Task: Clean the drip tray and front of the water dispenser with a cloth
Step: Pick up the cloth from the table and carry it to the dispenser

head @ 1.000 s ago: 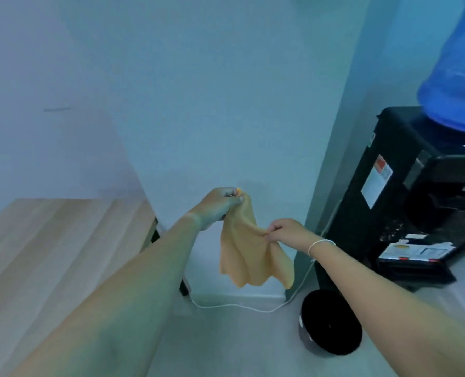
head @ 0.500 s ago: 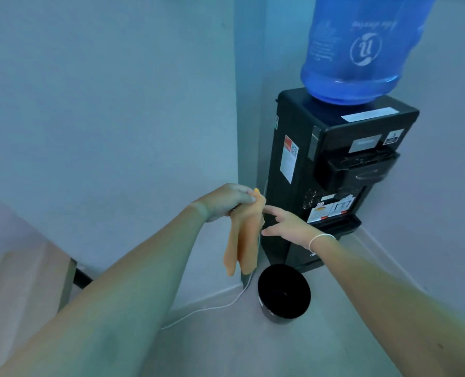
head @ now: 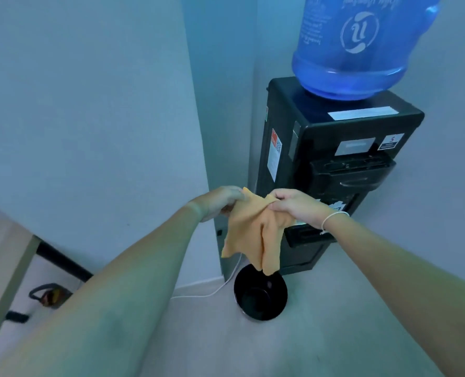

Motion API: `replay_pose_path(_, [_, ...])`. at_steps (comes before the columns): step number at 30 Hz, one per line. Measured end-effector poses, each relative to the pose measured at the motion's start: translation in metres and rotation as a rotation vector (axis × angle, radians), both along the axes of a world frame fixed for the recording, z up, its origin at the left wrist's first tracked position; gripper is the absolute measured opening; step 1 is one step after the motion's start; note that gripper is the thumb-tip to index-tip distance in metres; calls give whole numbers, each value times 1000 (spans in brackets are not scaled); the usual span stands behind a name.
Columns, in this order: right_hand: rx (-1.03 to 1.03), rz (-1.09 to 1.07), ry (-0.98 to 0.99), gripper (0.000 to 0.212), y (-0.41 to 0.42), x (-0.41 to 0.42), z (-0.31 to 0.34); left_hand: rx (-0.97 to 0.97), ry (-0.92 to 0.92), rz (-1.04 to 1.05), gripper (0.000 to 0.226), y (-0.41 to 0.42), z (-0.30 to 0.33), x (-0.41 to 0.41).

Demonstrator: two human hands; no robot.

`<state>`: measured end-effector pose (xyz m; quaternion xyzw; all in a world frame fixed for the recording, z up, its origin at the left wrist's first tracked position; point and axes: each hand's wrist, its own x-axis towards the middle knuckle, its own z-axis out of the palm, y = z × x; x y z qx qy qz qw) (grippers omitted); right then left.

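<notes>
While both bare forearms reach forward from the bottom of the view, the left hand point(head: 220, 201) pinches one top corner of an orange cloth point(head: 253, 229) with its fingers curled closed around the fabric, and the right hand point(head: 298, 206), with a thin white band point(head: 332, 217) on its wrist, grips the other top edge the same way. Between the two hands the cloth is stretched a little and hangs down in loose folds, its lower tips above a round black bin point(head: 260, 295) on the floor. A white cable point(head: 212, 291) runs along the floor beside the bin. Just behind the cloth stands the black water dispenser point(head: 321, 148), set in a wall corner; its drip tray point(head: 307, 236) juts out low on the front, partly hidden by the right wrist. A blue bottle point(head: 361, 47) sits upside down on top.
</notes>
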<state>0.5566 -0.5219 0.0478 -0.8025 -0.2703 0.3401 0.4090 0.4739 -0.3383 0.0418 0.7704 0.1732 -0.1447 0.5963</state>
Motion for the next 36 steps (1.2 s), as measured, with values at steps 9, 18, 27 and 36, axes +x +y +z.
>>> replay_pose_path(9, [42, 60, 22, 11, -6, 63, 14, -3, 175, 358, 49, -34, -66, 15])
replay_pose_path(18, [205, -75, 252, 12, 41, 85, 10, -373, 307, 538, 39, -28, -124, 25])
replay_pose_path(27, [345, -124, 479, 31, 81, 100, 6, -612, 243, 725, 37, 20, -133, 55])
replay_pose_path(36, [357, -88, 524, 18, 77, 119, -3, -666, 132, 790, 23, -6, -134, 57])
